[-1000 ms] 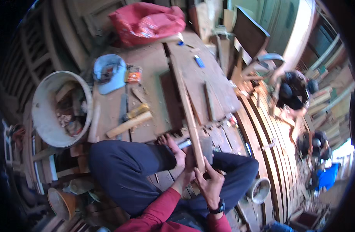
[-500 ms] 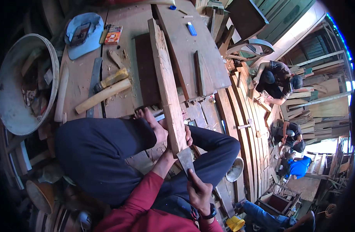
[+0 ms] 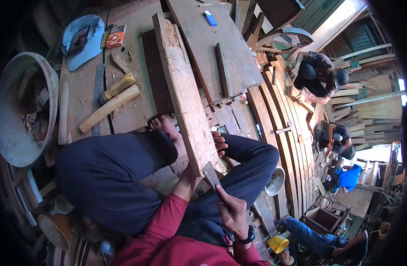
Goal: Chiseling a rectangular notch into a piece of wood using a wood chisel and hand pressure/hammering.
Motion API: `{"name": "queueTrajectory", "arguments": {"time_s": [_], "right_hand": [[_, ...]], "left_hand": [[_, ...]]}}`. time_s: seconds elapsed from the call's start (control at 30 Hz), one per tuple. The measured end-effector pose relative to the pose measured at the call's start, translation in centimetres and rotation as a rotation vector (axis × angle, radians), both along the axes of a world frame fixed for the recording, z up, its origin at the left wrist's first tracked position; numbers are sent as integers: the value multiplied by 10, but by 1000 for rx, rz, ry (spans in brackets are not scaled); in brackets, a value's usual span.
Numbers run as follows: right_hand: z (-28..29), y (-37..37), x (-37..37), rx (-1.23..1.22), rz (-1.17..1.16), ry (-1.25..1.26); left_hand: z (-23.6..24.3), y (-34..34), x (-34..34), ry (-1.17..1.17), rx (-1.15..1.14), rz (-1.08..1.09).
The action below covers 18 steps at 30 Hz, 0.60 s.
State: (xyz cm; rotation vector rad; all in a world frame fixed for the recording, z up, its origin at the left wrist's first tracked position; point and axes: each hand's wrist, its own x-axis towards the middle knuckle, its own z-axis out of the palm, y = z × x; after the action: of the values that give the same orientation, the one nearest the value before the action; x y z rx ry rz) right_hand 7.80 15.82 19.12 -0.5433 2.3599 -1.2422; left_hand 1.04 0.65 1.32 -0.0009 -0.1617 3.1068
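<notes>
A long, thick wooden beam (image 3: 189,102) slants from the bench toward my lap, its far part rough and chipped. My left hand (image 3: 220,144) reaches under the near part and holds it from below. Its fingers show along the beam's right side, while the palm is hidden. In my right hand (image 3: 232,212) is a flat steel blade (image 3: 210,174), like a wide chisel. The index finger lies along the blade, and its tip meets the beam's near end. Any handle is hidden in the fist.
On the bench (image 3: 137,20) lie a mallet-like wooden tool (image 3: 117,88), a pale wooden rod (image 3: 109,108), a blue cap (image 3: 82,42) and a blue lighter (image 3: 209,18). A large white basin (image 3: 52,84) stands left. Several people work at right, near long planks (image 3: 274,119) and a hammer (image 3: 284,128).
The view has shifted slightly. The blade's tip has moved a little up and left against the beam's end. More of my left fingers show at the beam's side.
</notes>
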Motion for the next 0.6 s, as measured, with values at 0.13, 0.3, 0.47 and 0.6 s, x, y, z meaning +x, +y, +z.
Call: {"name": "queueTrajectory", "arguments": {"time_s": [0.13,0.3,0.47,0.6], "right_hand": [[0,-8,-14,-1,-6,58],[-4,-19,-19,50,-37,103],[-5,-6,-10,-17,-55,44],[-3,-17,-31,59,-7,95]], "left_hand": [[5,3,-4,61,37,4],[7,2,0,-55,-85,-9],[17,0,0,-29,-97,-12],[25,-4,4,-78,-104,-23]]}}
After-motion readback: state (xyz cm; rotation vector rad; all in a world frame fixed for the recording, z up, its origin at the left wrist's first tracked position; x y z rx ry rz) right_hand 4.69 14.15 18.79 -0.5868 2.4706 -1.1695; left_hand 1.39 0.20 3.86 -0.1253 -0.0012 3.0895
